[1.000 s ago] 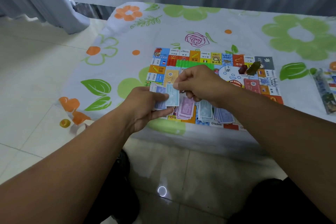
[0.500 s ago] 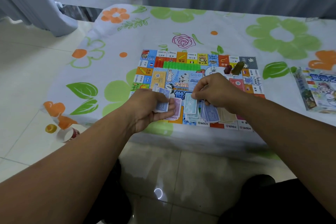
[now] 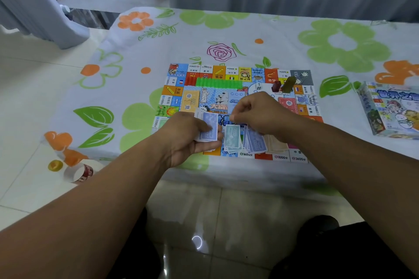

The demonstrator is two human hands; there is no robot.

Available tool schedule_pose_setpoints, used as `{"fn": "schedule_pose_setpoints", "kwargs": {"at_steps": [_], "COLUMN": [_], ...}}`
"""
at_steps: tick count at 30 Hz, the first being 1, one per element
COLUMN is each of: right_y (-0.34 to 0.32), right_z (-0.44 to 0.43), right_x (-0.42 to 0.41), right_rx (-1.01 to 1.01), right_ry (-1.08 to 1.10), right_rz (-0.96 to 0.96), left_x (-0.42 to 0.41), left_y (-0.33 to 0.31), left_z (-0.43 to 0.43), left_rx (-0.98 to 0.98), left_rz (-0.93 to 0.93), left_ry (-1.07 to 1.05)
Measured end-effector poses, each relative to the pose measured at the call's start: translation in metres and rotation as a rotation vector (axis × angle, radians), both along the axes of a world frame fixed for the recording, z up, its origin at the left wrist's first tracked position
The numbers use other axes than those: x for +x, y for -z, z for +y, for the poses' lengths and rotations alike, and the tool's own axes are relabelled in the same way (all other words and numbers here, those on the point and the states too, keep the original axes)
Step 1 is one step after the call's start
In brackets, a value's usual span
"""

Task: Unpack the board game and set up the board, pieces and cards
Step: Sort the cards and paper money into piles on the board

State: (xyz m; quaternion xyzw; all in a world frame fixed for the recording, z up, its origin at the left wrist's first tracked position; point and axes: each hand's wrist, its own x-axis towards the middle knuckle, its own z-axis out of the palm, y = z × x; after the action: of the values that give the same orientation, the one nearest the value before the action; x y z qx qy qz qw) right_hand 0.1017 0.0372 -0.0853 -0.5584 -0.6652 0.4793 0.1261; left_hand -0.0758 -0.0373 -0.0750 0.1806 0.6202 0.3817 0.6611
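Several note piles (image 3: 256, 145) beneath the right hand (image 3: 258, 111), grip unclear; left hand (image 3: 188, 140) clutches a stack (image 3: 208, 128).

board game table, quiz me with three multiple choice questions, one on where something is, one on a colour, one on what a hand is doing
1. Where is the game box?
A. on the floor
B. on the table, right of the board
C. on top of the board

2. What colour is the long plastic strip near the board's far edge?
A. red
B. green
C. yellow

3. What is the left hand doing?
A. holding a stack of paper money
B. lying flat on the table
C. holding a die

Answers: 1 B, it lies beyond the board's right edge; 2 B, it is bright green; 3 A, its fingers and thumb grip the stack.
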Motion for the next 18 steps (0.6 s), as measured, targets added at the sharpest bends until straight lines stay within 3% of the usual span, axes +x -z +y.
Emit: {"fn": "schedule_pose_setpoints", "kwargs": {"at_steps": [7,13,18], "right_y": [-0.004,-0.004,0.0], "right_z": [-0.005,0.002,0.01], "right_x": [0.001,0.014,0.033], "right_rx": [-0.065,-0.062,-0.036], "right_ry": [-0.004,0.051,0.056], "right_rz": [0.165,0.138,-0.003], "left_x": [0.011,0.016,0.015], "left_y": [0.002,0.004,0.005], "left_z": [0.004,0.006,0.009], "left_rx": [0.031,0.006,-0.009], "left_rz": [0.007,-0.016,0.0], "left_ry": [0.045,0.041,0.046]}}
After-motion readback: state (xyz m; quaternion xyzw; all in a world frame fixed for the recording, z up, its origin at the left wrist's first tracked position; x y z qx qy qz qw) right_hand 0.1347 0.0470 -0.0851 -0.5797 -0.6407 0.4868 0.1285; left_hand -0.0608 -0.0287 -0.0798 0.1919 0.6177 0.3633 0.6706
